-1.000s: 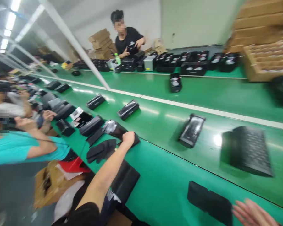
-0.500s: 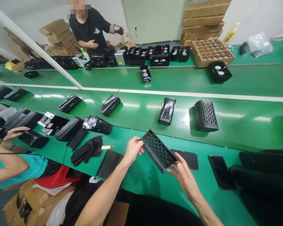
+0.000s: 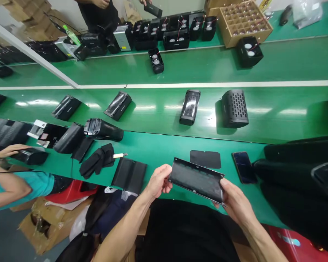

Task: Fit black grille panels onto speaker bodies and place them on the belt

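Left hand and right hand each clamp one end of a black panel above the green bench; flipped since earlier, its holes now face down, out of sight. Right of the panel lies a phone.

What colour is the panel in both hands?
The panel is matte black, best seen in the head view.

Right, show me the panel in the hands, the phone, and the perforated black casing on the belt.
Black panel (image 3: 196, 185), head view, middle of its face.
Smartphone (image 3: 244, 167), head view, middle of its screen.
Perforated black casing (image 3: 235, 108), head view, its holed side.
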A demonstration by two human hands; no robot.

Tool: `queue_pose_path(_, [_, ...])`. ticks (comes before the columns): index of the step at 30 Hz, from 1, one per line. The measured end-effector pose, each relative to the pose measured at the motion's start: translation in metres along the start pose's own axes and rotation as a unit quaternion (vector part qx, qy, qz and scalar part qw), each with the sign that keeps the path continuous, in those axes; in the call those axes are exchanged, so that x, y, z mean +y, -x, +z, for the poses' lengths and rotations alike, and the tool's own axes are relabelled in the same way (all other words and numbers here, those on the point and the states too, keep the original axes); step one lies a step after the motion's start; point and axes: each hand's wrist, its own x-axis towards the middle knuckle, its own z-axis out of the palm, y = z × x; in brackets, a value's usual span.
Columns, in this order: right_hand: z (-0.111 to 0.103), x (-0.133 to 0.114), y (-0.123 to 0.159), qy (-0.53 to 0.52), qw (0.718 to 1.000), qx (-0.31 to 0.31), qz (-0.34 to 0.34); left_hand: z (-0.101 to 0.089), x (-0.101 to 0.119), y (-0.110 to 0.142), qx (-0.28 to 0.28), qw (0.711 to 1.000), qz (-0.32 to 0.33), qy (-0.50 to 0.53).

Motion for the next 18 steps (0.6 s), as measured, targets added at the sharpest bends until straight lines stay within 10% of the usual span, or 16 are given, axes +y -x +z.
queue_pose_path(18, [-0.013, -0.004, 0.02, 0.164, 0.984, 0.025, -0.072, -0.031, -0.027, 0.019, -0.098, 0.989, 0.078, -0.076])
